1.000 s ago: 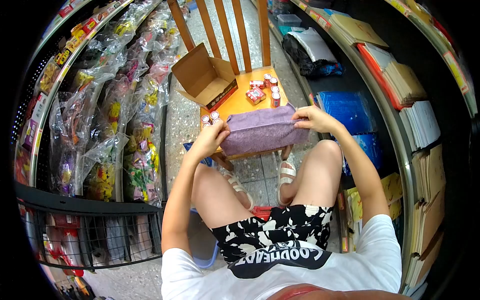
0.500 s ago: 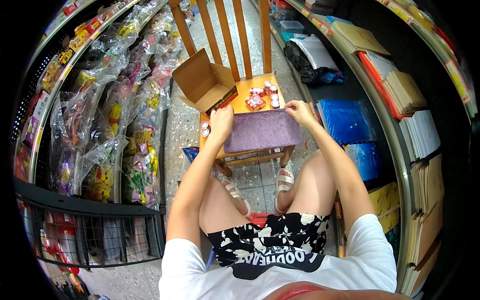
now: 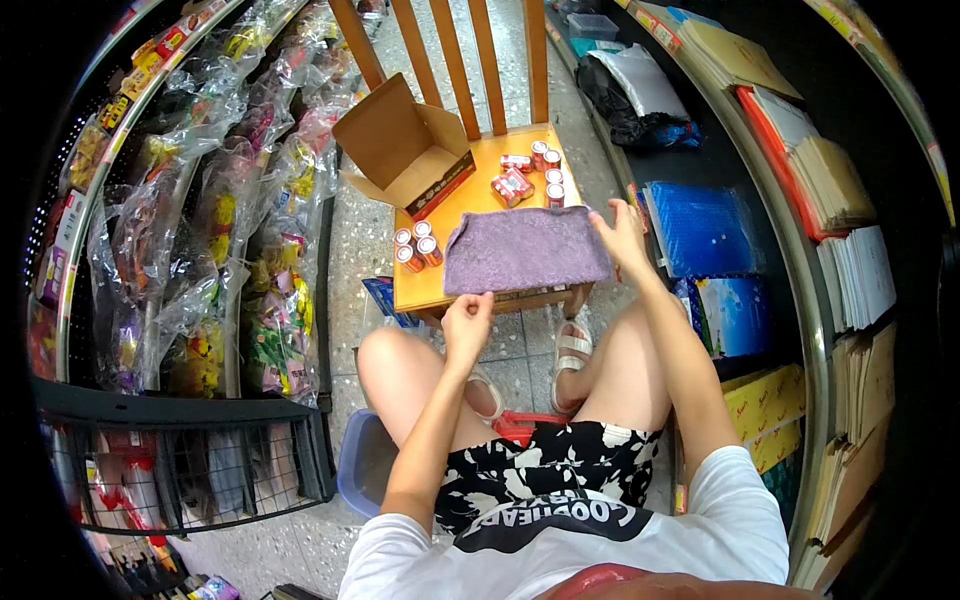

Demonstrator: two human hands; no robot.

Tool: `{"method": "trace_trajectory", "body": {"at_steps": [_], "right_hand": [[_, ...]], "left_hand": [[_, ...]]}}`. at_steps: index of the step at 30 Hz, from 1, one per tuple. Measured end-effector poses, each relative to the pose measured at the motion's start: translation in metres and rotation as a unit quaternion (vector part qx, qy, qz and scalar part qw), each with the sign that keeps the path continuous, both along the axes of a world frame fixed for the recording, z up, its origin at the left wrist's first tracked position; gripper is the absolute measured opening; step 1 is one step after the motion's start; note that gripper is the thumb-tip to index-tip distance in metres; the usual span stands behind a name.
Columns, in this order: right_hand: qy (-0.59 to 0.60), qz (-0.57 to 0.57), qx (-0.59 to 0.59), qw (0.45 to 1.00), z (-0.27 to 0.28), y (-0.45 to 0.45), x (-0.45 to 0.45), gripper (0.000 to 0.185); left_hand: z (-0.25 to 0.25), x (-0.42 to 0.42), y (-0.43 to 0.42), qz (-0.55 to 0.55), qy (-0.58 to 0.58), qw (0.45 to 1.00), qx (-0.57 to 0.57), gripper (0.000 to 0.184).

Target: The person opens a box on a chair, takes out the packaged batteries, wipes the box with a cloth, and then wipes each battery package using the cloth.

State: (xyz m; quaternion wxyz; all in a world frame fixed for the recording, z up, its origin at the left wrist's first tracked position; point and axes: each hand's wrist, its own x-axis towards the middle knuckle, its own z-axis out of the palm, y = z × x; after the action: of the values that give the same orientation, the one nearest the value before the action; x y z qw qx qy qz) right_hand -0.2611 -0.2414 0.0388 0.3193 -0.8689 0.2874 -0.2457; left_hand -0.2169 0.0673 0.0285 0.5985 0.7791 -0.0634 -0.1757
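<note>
A folded purple cloth [image 3: 525,250] lies across the front of a wooden chair seat [image 3: 418,290]. My left hand [image 3: 467,328] is closed, its fingertips pinching the cloth's near edge left of the middle. At the cloth's right end, my right hand [image 3: 624,242] has its thumb and fingers apart, the thumb side close against the cloth. Behind the cloth are several small red-and-white cans or jars [image 3: 514,187], some upright and some grouped on their sides. More small cans [image 3: 417,246] stand at the seat's left edge. An open cardboard box [image 3: 440,183] sits at the back left of the seat.
Shelves of plastic-wrapped goods [image 3: 225,225] line the left side. On the right, a shelf holds blue packets [image 3: 695,230], envelopes [image 3: 835,185] and a black bag [image 3: 640,112]. A blue-rimmed plastic tub [image 3: 362,465] stands on the floor by my left leg.
The cloth has gone from hanging between my hands to lying on the seat. My left hand has moved from its upper left corner to its near edge; my right hand has opened.
</note>
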Motion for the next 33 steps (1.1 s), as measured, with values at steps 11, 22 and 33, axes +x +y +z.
{"method": "trace_trajectory", "body": {"at_steps": [11, 22, 33], "right_hand": [[0.035, -0.030, 0.134, 0.990, -0.008, 0.015, 0.012, 0.055], [-0.052, -0.006, 0.356, 0.933, -0.027, 0.004, 0.012, 0.023], [-0.028, 0.013, 0.441, 0.897, -0.009, 0.006, 0.008, 0.026]], "left_hand": [[-0.013, 0.020, 0.006, 0.152, 0.154, 0.949, -0.227, 0.028], [0.050, 0.026, -0.048, 0.067, -0.247, 0.950, -0.177, 0.017], [0.033, -0.008, -0.134, -0.304, -0.418, 0.852, 0.077, 0.022]]}}
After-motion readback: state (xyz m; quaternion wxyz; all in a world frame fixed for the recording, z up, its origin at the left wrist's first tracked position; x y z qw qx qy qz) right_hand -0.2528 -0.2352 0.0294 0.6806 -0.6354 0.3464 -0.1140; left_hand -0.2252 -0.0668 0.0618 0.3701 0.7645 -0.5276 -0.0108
